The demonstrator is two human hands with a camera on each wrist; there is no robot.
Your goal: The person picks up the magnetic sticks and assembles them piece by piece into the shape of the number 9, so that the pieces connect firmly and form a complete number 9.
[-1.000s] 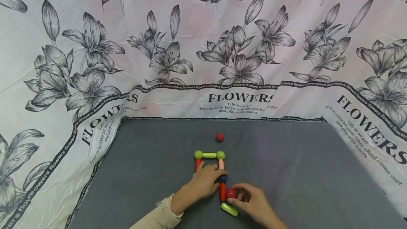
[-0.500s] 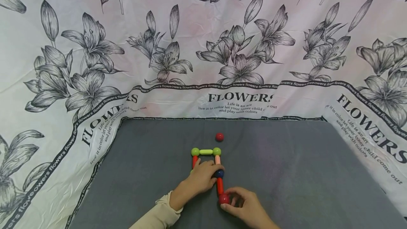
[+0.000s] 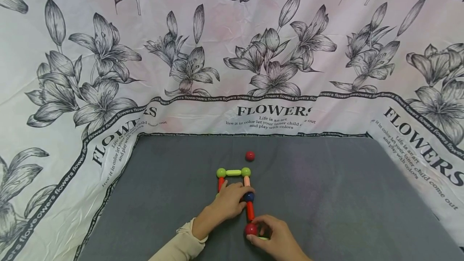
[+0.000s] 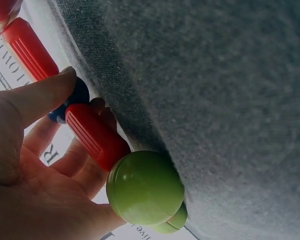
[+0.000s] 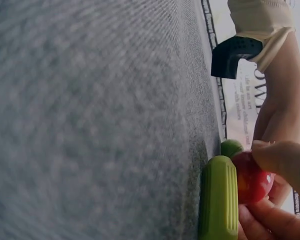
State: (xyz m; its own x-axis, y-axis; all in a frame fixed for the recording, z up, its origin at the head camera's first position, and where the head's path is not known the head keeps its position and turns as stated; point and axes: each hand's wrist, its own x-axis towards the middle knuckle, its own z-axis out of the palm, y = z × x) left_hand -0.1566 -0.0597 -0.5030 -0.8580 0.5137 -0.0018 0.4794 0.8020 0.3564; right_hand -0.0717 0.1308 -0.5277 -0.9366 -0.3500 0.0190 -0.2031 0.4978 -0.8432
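Note:
My left hand (image 3: 228,201) lies over a chain of magnetic sticks and balls, its thumb and fingers around the dark blue ball (image 4: 80,95). A red stick (image 3: 250,211) runs from that ball toward me. At its near end my right hand (image 3: 277,235) pinches a larger red ball (image 3: 251,229). A light green stick (image 5: 219,197) lies beside this ball, mostly hidden by the right hand in the head view. Beyond the left hand, a pink stick (image 3: 247,181), green balls (image 3: 246,171) and a pale green stick (image 3: 233,172) continue the shape. The left hand hides part of it.
A loose red ball (image 3: 250,156) sits farther back on the grey cloth surface (image 3: 326,188). White flower-printed fabric (image 3: 272,116) hangs behind and along the sides. A black wrist device (image 5: 235,55) is on the left sleeve.
The right hand has brought the red ball from beside the red stick to its near end. The whole shape has shifted slightly left and away, with the left hand on it.

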